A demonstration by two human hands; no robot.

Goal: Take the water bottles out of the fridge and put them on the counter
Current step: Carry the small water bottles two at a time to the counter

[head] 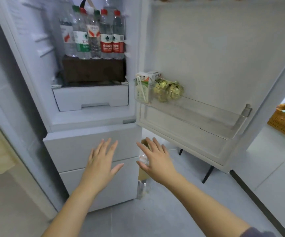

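the fridge [35, 69] stands open and nothing has come out yet, so by my reading this is the very start: the reach for the first bottle. the water bottles [93, 35] stand upright in a tight cluster at about eleven o'clock in the view, on top of a dark brown box [93, 69] that sits on the glass shelf. two at the cluster's three o'clock side carry red caps and red labels; others wear green or orange-and-white labels, and taller ones stand behind them.

both hands are low, near six o'clock, in front of the fridge's lower drawer fronts [80, 147]. the left hand [102, 161] is flat with its fingers spread and straight, holding nothing; i cannot tell whether it touches the drawer front or hangs just before it. the right hand [153, 159], just beside it toward three o'clock, is likewise splayed and empty.

the next move calls for lifting a hand toward twelve o'clock, up to the bottles, and curling round a front one without knocking its neighbours off the box. the red-labelled pair looks easiest to reach.

the counter is not in view. at three o'clock the door shelf [206, 115] holds a drink carton [144, 88].
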